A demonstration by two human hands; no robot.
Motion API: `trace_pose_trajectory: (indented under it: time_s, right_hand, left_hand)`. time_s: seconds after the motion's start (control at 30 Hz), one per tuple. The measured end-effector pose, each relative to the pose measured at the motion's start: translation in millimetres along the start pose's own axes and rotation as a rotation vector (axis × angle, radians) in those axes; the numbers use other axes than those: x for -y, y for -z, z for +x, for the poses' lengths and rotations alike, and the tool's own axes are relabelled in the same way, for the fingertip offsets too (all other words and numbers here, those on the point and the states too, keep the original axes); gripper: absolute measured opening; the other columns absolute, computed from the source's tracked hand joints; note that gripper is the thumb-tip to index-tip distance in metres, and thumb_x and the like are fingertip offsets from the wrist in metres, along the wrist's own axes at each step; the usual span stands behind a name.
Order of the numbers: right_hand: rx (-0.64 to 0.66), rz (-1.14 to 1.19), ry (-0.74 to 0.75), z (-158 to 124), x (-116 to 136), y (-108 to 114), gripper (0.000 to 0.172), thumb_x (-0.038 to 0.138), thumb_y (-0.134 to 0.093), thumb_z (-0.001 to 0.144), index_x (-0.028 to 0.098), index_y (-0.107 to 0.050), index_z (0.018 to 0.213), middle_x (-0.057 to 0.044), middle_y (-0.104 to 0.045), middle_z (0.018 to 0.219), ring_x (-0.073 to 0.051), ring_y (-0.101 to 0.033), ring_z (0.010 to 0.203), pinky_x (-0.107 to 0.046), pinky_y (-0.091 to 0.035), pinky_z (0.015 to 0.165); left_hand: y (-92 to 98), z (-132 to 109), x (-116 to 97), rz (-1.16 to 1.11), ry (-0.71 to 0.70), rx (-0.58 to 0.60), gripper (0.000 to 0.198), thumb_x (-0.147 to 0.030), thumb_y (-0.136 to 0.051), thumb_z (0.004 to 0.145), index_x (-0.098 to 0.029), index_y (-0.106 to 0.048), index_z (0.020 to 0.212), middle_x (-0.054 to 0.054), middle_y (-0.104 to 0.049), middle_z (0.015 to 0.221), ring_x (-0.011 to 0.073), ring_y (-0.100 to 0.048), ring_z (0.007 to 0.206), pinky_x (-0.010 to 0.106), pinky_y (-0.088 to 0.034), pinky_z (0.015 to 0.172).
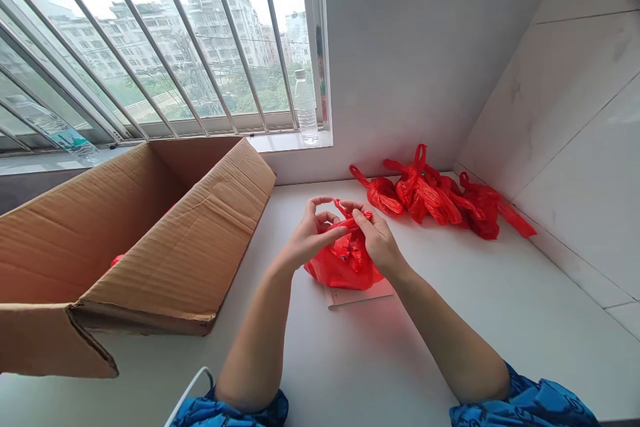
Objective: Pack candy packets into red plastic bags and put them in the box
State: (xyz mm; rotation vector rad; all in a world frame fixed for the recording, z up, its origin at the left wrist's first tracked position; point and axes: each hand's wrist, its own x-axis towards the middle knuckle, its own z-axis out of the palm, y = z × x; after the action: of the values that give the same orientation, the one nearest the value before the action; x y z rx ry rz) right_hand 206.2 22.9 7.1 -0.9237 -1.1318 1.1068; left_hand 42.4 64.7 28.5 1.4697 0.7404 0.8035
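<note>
A red plastic bag (pixel 325 267) with small red wrapped pieces inside sits on a pale flat booklet-like thing (pixel 345 296) on the white table. My left hand (pixel 316 230) pinches the gathered top of the bag from the left, its forefinger curled above. From the right, my right hand (pixel 376 233) grips the bunched handles between thumb and fingers. Both hands are close together over the bag's mouth. Part of the bag's right side is hidden behind my right hand.
An open cardboard box (pixel 185 247) stands at left, with a bit of red inside. Several tied red bags (pixel 425 193) lie along the back wall. One clear bottle (pixel 306 110) stands on the windowsill; another bottle (pixel 70 137) lies at far left.
</note>
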Motion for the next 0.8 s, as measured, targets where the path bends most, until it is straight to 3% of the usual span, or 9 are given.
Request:
trace_pose_trajectory:
  time_s: [0.13, 0.3, 0.37, 0.43, 0.5, 0.57, 0.63, 0.73, 0.8]
  right_hand:
    - [0.025, 0.016, 0.047, 0.2, -0.3, 1.8, 0.033, 0.035, -0.05, 0.092, 0.028, -0.059, 0.122, -0.002, -0.063, 0.104, -0.017, -0.063, 0.088, -0.031, -0.055, 0.077]
    - [-0.085, -0.234, 0.124, 3.4, -0.6, 8.1, 0.036, 0.049, -0.044, 0.098, 0.028, -0.058, 0.124, -0.004, -0.061, 0.114, -0.019, -0.06, 0.105, -0.033, -0.051, 0.091]
    - [-0.022, -0.297, 0.105, 7.2, -1.8, 13.8, 0.041, 0.056, -0.042, 0.098, 0.025, -0.064, 0.112, -0.005, -0.065, 0.104, -0.02, -0.062, 0.1, -0.033, -0.051, 0.087]
    - [0.09, -0.292, 0.044, 11.2, -2.6, 20.0, 0.047, 0.062, -0.042, 0.096, 0.022, -0.066, 0.095, -0.003, -0.066, 0.082, -0.019, -0.064, 0.081, -0.032, -0.052, 0.073]
    - [0.136, -0.273, 0.014, 13.7, -1.9, 24.8, 0.047, 0.065, -0.047, 0.093, 0.021, -0.063, 0.085, 0.0, -0.062, 0.068, -0.017, -0.06, 0.065, -0.029, -0.049, 0.062]
    - [0.115, -0.255, 0.03, 13.6, 1.5, 27.3, 0.043, 0.064, -0.056, 0.089, 0.022, -0.06, 0.084, 0.003, -0.059, 0.063, -0.014, -0.056, 0.057, -0.027, -0.046, 0.056]
    - [0.094, -0.241, 0.057, 10.7, 8.0, 27.9, 0.038, 0.061, -0.064, 0.085, 0.023, -0.058, 0.089, 0.004, -0.059, 0.064, -0.013, -0.055, 0.055, -0.025, -0.044, 0.054]
    - [0.118, -0.304, 0.115, 2.1, 21.4, 27.8, 0.034, 0.052, -0.071, 0.084, 0.024, -0.058, 0.097, 0.002, -0.068, 0.079, -0.015, -0.063, 0.067, -0.027, -0.049, 0.062]
    - [0.17, -0.42, 0.184, -3.9, 29.9, 28.7, 0.028, 0.048, -0.068, 0.088, 0.024, -0.061, 0.1, -0.001, -0.071, 0.088, -0.017, -0.066, 0.077, -0.029, -0.05, 0.069]
  left_hand:
    - [-6.3, 2.4, 3.2, -0.012, 0.006, 0.045, 0.048, -0.043, -0.069, 0.088, -0.021, -0.055, 0.129, 0.004, -0.067, 0.091, 0.0161, -0.066, 0.08, 0.029, -0.054, 0.071]
    - [-11.3, 3.7, 2.5, 0.08, -0.191, -0.131, 0.028, -0.042, -0.072, 0.085, -0.017, -0.07, 0.097, 0.005, -0.068, 0.086, 0.0157, -0.063, 0.075, 0.027, -0.051, 0.067]
    - [-7.5, -0.1, -2.2, 0.177, -0.245, -0.047, 0.025, -0.04, -0.069, 0.088, -0.019, -0.072, 0.1, 0.006, -0.066, 0.093, 0.0173, -0.063, 0.082, 0.029, -0.052, 0.072]
    - [-2.9, -4.7, -7.1, 0.263, -0.265, 0.113, 0.025, -0.039, -0.061, 0.093, -0.022, -0.074, 0.106, 0.008, -0.063, 0.101, 0.0193, -0.062, 0.09, 0.031, -0.052, 0.079]
    - [-0.5, -7.4, -9.6, 0.335, -0.266, 0.197, 0.025, -0.038, -0.058, 0.095, -0.024, -0.075, 0.106, 0.008, -0.059, 0.102, 0.019, -0.061, 0.091, 0.031, -0.052, 0.08]
    - [-1.6, -7.3, -8.6, 0.4, -0.283, 0.14, 0.02, -0.036, -0.062, 0.092, -0.023, -0.074, 0.1, 0.006, -0.059, 0.097, 0.0172, -0.06, 0.087, 0.029, -0.051, 0.077]
    - [-5.4, -5.6, -5.7, 0.446, -0.29, 0.001, 0.017, -0.034, -0.067, 0.088, -0.021, -0.068, 0.1, 0.003, -0.059, 0.091, 0.0141, -0.059, 0.079, 0.026, -0.048, 0.07]
    - [-11.9, -3.9, -3.0, 0.527, -0.254, -0.188, 0.025, -0.032, -0.065, 0.087, -0.023, -0.057, 0.109, -0.001, -0.059, 0.085, 0.0102, -0.053, 0.066, 0.022, -0.042, 0.06]
    - [-15.2, -4.4, -3.8, 0.654, -0.214, -0.264, 0.019, -0.032, -0.06, 0.089, -0.023, -0.058, 0.105, -0.003, -0.058, 0.077, 0.01, -0.049, 0.062, 0.021, -0.037, 0.057]
